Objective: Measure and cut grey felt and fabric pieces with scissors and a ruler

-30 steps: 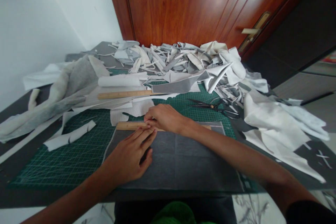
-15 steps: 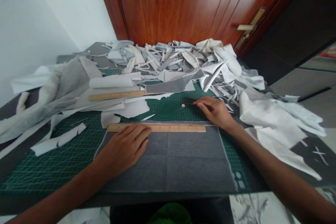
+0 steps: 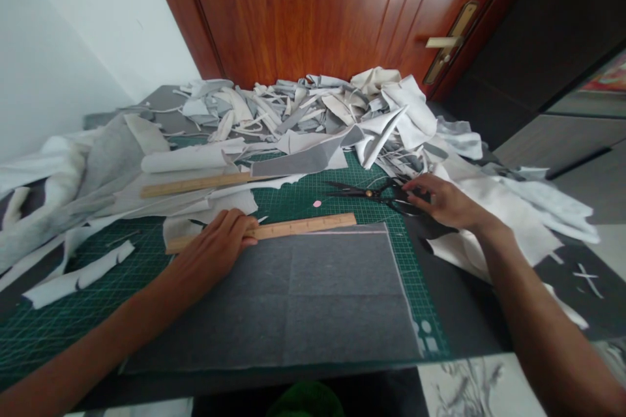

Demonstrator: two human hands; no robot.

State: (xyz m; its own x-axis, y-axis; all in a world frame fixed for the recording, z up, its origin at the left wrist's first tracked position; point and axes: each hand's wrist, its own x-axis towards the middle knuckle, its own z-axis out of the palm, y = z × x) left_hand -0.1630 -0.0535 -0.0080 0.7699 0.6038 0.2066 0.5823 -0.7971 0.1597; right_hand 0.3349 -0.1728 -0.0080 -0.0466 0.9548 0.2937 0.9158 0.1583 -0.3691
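Note:
A wooden ruler [image 3: 303,227] lies at a slant near the far edge of a grey fabric rectangle [image 3: 337,293]. My left hand [image 3: 225,234] is closed around the ruler towards its left end. On the right, black scissors [image 3: 369,193] rest over the green cutting mat [image 3: 288,199], blades pointing left and slightly apart. The fingers of my right hand [image 3: 443,202] are bent and closed at the scissors' handle loops. A small pink disc [image 3: 317,204] sits on the mat between the ruler and the scissors. A thin line runs along the fabric's far edge.
A heap of grey and white fabric scraps [image 3: 293,107] spans the back, against the wooden door [image 3: 293,13]. Another wooden ruler [image 3: 195,185] lies on cloth behind my left hand. White fabric [image 3: 518,215] spreads at the right, rolled grey cloth [image 3: 107,156] at the left.
My left hand has taken hold of the ruler and tilted it, right end farther away. My right hand has moved right to the scissors, which now show plainly. The view has shifted slightly.

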